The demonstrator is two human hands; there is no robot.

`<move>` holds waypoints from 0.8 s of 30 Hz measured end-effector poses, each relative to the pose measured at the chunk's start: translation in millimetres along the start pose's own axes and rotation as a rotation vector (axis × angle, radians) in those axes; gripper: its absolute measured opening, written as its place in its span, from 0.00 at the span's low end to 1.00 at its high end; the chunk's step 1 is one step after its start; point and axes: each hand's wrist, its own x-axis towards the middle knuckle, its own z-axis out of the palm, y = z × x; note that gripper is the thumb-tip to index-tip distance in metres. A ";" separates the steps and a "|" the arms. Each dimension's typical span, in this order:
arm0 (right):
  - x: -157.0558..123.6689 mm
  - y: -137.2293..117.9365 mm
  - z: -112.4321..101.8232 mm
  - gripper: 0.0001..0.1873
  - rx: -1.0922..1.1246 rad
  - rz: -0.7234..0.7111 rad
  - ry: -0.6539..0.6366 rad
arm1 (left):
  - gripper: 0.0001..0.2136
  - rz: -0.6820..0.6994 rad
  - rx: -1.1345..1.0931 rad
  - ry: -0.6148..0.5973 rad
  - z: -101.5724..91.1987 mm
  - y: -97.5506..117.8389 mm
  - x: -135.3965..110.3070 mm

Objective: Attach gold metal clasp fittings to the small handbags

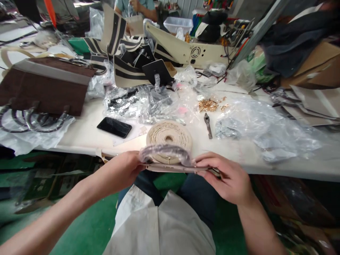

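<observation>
Head view shows the left hand (126, 169) and right hand (225, 179) each pinching one end of a flat panel (175, 168) with a plastic-wrapped handle (164, 153), just before the table (85, 136).

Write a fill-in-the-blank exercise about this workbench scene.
1. The left hand and right hand grip a flat panel whose handle is wrapped in ____.
2. The black phone lies to the ____ of the coiled tape.
3. The small fittings heaped behind the dark hand tool are ____ in colour.

Missing words: plastic; left; gold.
</observation>
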 end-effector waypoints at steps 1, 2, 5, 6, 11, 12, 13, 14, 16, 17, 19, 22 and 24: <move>-6.6 -8.6 1.7 0.15 -0.043 -0.045 -0.027 | 0.15 0.055 0.035 0.068 5.1 -0.8 -12.0; -13.5 -16.7 3.9 0.18 -0.089 -0.082 -0.062 | 0.16 0.113 0.070 0.125 10.3 -2.7 -24.7; -35.2 -38.8 15.2 0.22 -0.198 -0.197 -0.169 | 0.22 0.230 0.193 0.243 27.0 -12.8 -64.2; -42.3 -45.7 21.4 0.23 -0.209 -0.236 -0.203 | 0.24 0.248 0.240 0.273 33.0 -16.5 -76.7; -72.9 -74.4 63.7 0.27 -0.240 -0.118 -0.155 | 0.27 0.311 0.378 0.380 62.4 -30.2 -118.7; -77.4 -76.8 71.0 0.26 -0.242 -0.104 -0.146 | 0.27 0.313 0.392 0.402 66.8 -31.1 -122.4; -81.2 -77.4 76.8 0.25 -0.235 -0.122 -0.159 | 0.27 0.311 0.405 0.431 70.2 -31.2 -124.8; -84.3 -76.5 81.1 0.24 -0.220 -0.159 -0.183 | 0.27 0.301 0.417 0.460 72.7 -30.5 -126.3; -88.7 -71.4 86.0 0.22 -0.197 -0.215 -0.228 | 0.29 0.254 0.428 0.517 75.6 -27.4 -127.1; -90.2 -68.1 87.1 0.21 -0.195 -0.219 -0.228 | 0.32 0.222 0.429 0.543 76.3 -25.4 -127.0; -92.1 -62.0 87.7 0.21 -0.202 -0.204 -0.203 | 0.35 0.167 0.429 0.589 77.4 -21.9 -126.5; -92.6 -55.8 85.7 0.23 -0.199 -0.217 -0.215 | 0.36 0.153 0.452 0.625 79.3 -19.7 -125.8; -91.0 -53.1 82.8 0.24 -0.190 -0.229 -0.238 | 0.35 0.165 0.484 0.635 79.5 -19.2 -125.4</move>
